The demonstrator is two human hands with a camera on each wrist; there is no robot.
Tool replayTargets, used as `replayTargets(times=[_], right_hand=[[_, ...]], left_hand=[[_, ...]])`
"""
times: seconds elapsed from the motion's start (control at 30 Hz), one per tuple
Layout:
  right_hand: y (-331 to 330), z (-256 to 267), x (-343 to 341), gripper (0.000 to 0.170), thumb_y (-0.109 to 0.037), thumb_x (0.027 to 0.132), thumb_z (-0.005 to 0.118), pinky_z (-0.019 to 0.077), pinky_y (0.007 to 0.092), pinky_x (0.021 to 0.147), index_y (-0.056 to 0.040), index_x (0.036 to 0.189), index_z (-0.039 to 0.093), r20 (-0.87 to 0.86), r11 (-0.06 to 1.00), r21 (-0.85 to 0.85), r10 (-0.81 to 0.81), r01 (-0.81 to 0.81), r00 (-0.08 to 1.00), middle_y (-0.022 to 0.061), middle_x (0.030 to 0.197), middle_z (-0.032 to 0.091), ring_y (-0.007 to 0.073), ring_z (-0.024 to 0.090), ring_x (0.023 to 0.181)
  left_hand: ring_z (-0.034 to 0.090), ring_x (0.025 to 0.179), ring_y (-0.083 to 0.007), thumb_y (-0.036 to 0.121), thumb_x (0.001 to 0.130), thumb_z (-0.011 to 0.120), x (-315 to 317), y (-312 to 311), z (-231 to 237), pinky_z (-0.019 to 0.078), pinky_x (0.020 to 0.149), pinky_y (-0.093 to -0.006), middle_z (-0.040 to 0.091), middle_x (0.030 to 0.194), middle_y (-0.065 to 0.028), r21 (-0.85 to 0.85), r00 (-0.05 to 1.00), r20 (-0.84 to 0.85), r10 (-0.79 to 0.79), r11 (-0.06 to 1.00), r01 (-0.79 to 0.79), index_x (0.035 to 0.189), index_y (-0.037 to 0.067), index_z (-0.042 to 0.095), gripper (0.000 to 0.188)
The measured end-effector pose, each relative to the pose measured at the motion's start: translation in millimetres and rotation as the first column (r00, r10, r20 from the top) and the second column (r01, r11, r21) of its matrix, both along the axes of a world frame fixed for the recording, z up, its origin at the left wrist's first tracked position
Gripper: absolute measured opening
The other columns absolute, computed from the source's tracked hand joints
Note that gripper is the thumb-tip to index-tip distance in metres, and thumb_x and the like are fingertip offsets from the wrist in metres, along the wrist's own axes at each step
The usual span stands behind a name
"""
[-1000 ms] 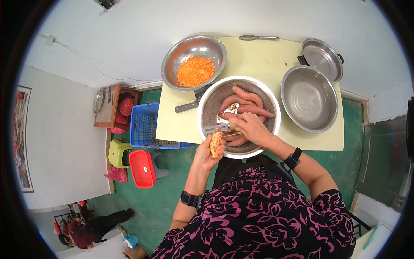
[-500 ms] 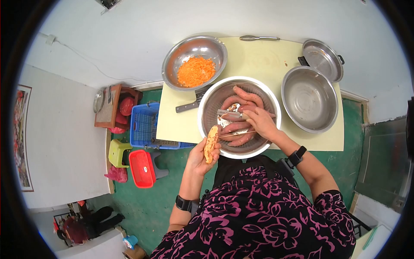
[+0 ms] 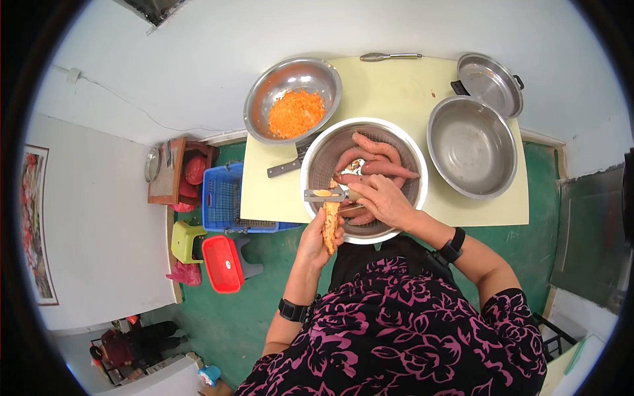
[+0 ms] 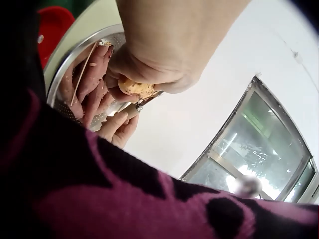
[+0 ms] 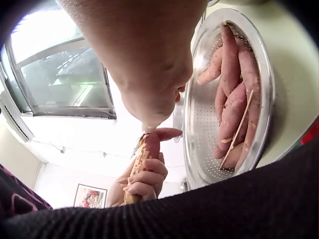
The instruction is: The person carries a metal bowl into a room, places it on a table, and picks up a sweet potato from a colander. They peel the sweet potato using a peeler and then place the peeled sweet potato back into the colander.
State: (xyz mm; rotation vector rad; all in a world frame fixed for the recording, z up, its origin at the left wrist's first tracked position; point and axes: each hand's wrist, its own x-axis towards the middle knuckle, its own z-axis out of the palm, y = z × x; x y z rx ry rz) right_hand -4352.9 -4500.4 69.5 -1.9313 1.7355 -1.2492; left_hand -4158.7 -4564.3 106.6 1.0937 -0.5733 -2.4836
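Observation:
My left hand (image 3: 314,243) grips a partly peeled sweet potato (image 3: 331,231), its orange flesh flecked with patches of skin, near the basin's front left edge. A metal peeler (image 3: 337,196) lies crosswise over the potato's upper part, with a strip of peel on its blade. My right hand (image 3: 388,204) holds the peeler's handle over the basin. Unpeeled reddish sweet potatoes (image 3: 389,169) fill much of the perforated steel basin (image 3: 424,175). In the right wrist view a thin stick (image 5: 238,124) lies across the sweet potatoes (image 5: 232,59); my left hand (image 5: 147,179) wraps the peeled one from below.
A bowl (image 3: 251,109) of shredded orange food (image 3: 297,113) stands at the back left, a cleaver (image 3: 284,169) beside the basin. At right are an empty steel bowl (image 3: 472,148) and a pan (image 3: 492,82). Tongs (image 3: 391,57) lie at the back. Crates and stools stand left; another person (image 3: 135,346) is far off.
Half a second ago the peeler was away from the potato, over the basin. Now it is back across the potato, which has turned more upright. The head view has shifted slightly.

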Motion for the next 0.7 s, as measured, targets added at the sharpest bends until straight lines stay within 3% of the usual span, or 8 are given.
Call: replayTargets(times=[0.23,0.33,0.4,0.43,0.53,0.63,0.7], right_hand=[[-2.8,-4.8,-5.2,0.03,-0.018,0.08,0.057,0.0394,0.0383,0.068,-0.0108,0.11,0.056,-0.037,1.0,0.002,-0.025,0.026,0.999,0.0107,0.082,0.047,0.0284,0.05,0.079],[-3.5,-4.7,-14.2,0.029,-0.017,0.081,0.057,0.0404,0.0386,0.072,-0.0102,0.108,0.056,-0.046,0.995,0.087,-0.048,0.051,0.998,0.0105,0.086,0.05,0.028,0.051,0.082],[-4.0,-13.5,-28.6,0.028,-0.015,0.081,0.056,0.0411,0.0386,0.077,-0.0094,0.108,0.056,-0.027,0.99,-0.009,-0.14,0.14,0.99,0.0107,0.091,0.053,0.0274,0.052,0.087],[-1.8,-18.3,-33.6,0.028,-0.015,0.081,0.054,0.041,0.0379,0.081,-0.0079,0.108,0.055,0.019,0.982,0.135,-0.133,0.129,0.991,0.0112,0.096,0.054,0.0272,0.052,0.09],[-4.4,-3.4,-32.0,0.029,-0.015,0.082,0.054,0.0408,0.0377,0.08,-0.0073,0.11,0.054,0.175,0.986,0.131,-0.13,0.107,0.976,0.0119,0.092,0.053,0.0282,0.052,0.09],[-6.8,-2.1,-16.2,0.03,-0.016,0.082,0.055,0.0408,0.0376,0.078,-0.0075,0.112,0.054,0.175,0.998,0.054,0.022,-0.032,0.984,0.0121,0.089,0.051,0.0286,0.051,0.088],[-5.8,13.0,-10.6,0.031,-0.017,0.082,0.055,0.0406,0.0374,0.076,-0.0084,0.112,0.054,0.141,0.994,0.1,0.023,-0.037,0.99,0.0119,0.087,0.049,0.0282,0.051,0.086]], left_hand=[[0.048,0.061,-0.0149,0.036,0.095,0.035,3.9,-2.9,-3.9,0.0382,0.049,-0.025,0.054,0.085,-0.0107,0.1,0.999,-0.033,-0.011,0.995,0.014,0.113,0.006,0.046,0.036],[0.048,0.064,-0.0153,0.034,0.095,0.036,10.6,-5.5,-5.2,0.0389,0.051,-0.0256,0.054,0.086,-0.0108,0.224,0.976,-0.217,-0.021,0.972,0.071,0.116,0.007,0.046,0.036],[0.048,0.065,-0.0156,0.034,0.095,0.036,14.5,-4.5,10.0,0.0399,0.054,-0.0261,0.054,0.088,-0.0108,0.199,0.964,-0.262,-0.052,0.974,0.107,0.118,0.008,0.046,0.035],[0.048,0.066,-0.0157,0.033,0.095,0.036,15.9,-3.9,14.7,0.0404,0.055,-0.0264,0.055,0.089,-0.0108,0.185,0.957,-0.283,-0.066,0.975,0.122,0.119,0.009,0.046,0.035],[0.05,0.068,-0.0163,0.033,0.095,0.037,17.0,-7.4,7.9,0.0422,0.057,-0.0271,0.056,0.093,-0.0108,0.063,0.989,-0.13,-0.071,0.995,0.08,0.118,0.009,0.046,0.035],[0.052,0.072,-0.0168,0.032,0.095,0.037,8.9,-4.2,3.5,0.0436,0.059,-0.0279,0.056,0.095,-0.0107,-0.103,0.992,-0.066,-0.104,0.99,0.097,0.118,0.009,0.046,0.035],[0.053,0.072,-0.0168,0.032,0.095,0.037,6.9,-2.8,-0.5,0.0438,0.059,-0.028,0.056,0.094,-0.0105,-0.081,0.992,-0.078,-0.095,0.993,0.088,0.119,0.008,0.046,0.035]])
